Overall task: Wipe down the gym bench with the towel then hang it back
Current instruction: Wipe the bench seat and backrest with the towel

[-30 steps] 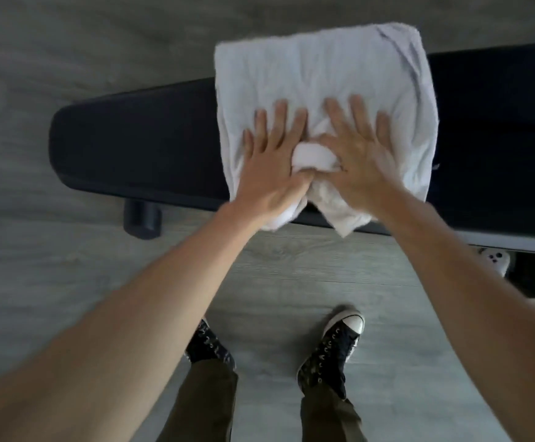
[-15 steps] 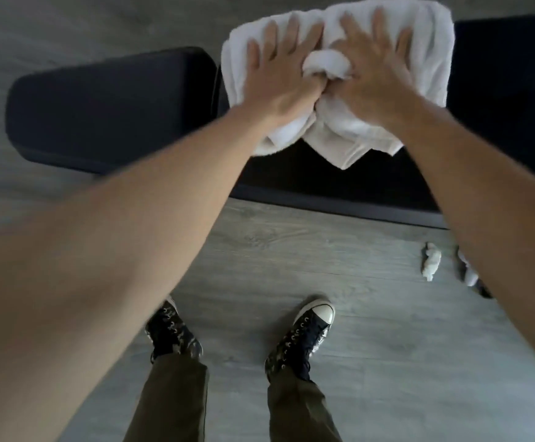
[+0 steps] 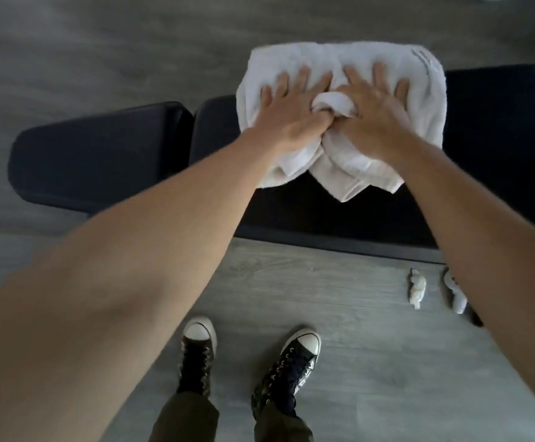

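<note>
A white towel [image 3: 419, 78] lies bunched on the black padded gym bench [image 3: 100, 154], which runs left to right across the view. The towel's far edge hangs past the bench's far side. My left hand [image 3: 288, 113] presses flat on the towel's left half with fingers spread. Beside it, my right hand [image 3: 374, 113] presses on the right half. Both thumbs pinch a raised fold of towel between the hands. A gap splits the bench into a short left pad and a longer right pad; the towel sits on the right pad.
Grey wood-look floor [image 3: 339, 298] surrounds the bench. My two black sneakers [image 3: 291, 362] stand on it in front of the bench. Two small white objects [image 3: 416, 290] lie on the floor under my right forearm, near the bench's front edge.
Both hands slid the towel along the bench from the left pad side toward the right pad and away from me. The grip on the towel stayed the same.
</note>
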{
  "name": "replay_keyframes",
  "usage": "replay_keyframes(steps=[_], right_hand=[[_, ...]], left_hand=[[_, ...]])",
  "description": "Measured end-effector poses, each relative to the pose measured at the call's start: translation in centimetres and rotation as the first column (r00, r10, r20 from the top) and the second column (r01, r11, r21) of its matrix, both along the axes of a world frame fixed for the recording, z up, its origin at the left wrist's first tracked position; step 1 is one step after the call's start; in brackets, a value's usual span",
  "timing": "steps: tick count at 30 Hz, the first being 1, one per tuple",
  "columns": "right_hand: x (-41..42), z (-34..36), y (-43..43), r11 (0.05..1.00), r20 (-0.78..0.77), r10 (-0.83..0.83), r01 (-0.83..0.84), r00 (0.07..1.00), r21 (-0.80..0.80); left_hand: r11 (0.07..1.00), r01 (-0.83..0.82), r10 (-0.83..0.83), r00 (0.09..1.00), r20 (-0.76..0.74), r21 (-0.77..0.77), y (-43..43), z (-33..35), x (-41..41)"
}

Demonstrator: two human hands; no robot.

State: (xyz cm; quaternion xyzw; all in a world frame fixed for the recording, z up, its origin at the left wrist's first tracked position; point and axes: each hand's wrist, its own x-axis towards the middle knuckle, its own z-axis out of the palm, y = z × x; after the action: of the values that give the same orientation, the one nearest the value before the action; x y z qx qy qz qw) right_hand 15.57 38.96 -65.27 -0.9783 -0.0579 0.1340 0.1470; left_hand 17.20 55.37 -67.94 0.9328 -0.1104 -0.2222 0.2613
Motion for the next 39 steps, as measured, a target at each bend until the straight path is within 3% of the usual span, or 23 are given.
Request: replay_keyframes(steps=[2, 5, 11, 18, 21, 23, 26, 30, 35, 39], right_hand=[[-1.2, 0.1, -0.5, 0.998, 0.006, -0.006, 0.006, 1.0, 0.063], [-7.2, -0.1, -0.7, 0.999, 0.017, 0.033, -0.033, 0.999, -0.003], [-19.9, 0.8, -0.7, 0.999, -0.077, 0.041, -0.039, 0.996, 0.03], [-7.6, 1.5, -4.7, 0.993, -0.006, -0.031, 0.031, 0.999, -0.117], [-4.4, 2.0, -7.4, 0.993, 0.032, -0.103, 0.105, 0.994, -0.055], [-5.6, 2.2, -8.2, 0.99, 0.032, -0.138, 0.137, 0.99, 0.008], [-12.9, 2.7, -8.7, 0.997, 0.048, -0.079, 0.08, 0.996, -0.014], [-19.5, 2.9, -9.8, 0.998, -0.007, -0.063, 0.063, 0.998, 0.02], [-7.6, 2.9, -13.9, 0.986, 0.051, -0.061, 0.068, 0.997, -0.154], [-1.7, 3.8, -18.3, 0.979, 0.055, -0.201, 0.198, 0.978, 0.057]], left_hand=[[0.998, -0.033, 0.034, 0.999, 0.016, -0.058, -0.6, -0.4, -1.3], [0.992, -0.044, 0.056, 0.993, 0.103, -0.115, -0.6, -1.1, -8.5], [0.996, 0.077, -0.074, 0.995, 0.069, -0.044, 0.2, -0.2, -20.0], [0.994, 0.108, -0.108, 0.994, -0.003, 0.021, -4.5, 2.2, -6.7], [0.996, 0.088, -0.088, 0.995, 0.036, 0.012, -8.1, 2.2, -3.2], [0.997, 0.068, -0.064, 0.993, 0.101, -0.044, -9.0, 1.4, -4.5], [0.991, 0.038, -0.017, 0.987, 0.161, -0.132, -9.1, 1.4, -12.6], [0.991, 0.061, -0.044, 0.988, 0.146, -0.117, -9.6, 1.4, -19.0], [0.995, 0.094, -0.087, 0.986, 0.14, -0.042, -14.1, 2.8, -7.1], [0.994, 0.107, -0.103, 0.988, 0.111, -0.028, -19.1, 3.5, -0.4]])
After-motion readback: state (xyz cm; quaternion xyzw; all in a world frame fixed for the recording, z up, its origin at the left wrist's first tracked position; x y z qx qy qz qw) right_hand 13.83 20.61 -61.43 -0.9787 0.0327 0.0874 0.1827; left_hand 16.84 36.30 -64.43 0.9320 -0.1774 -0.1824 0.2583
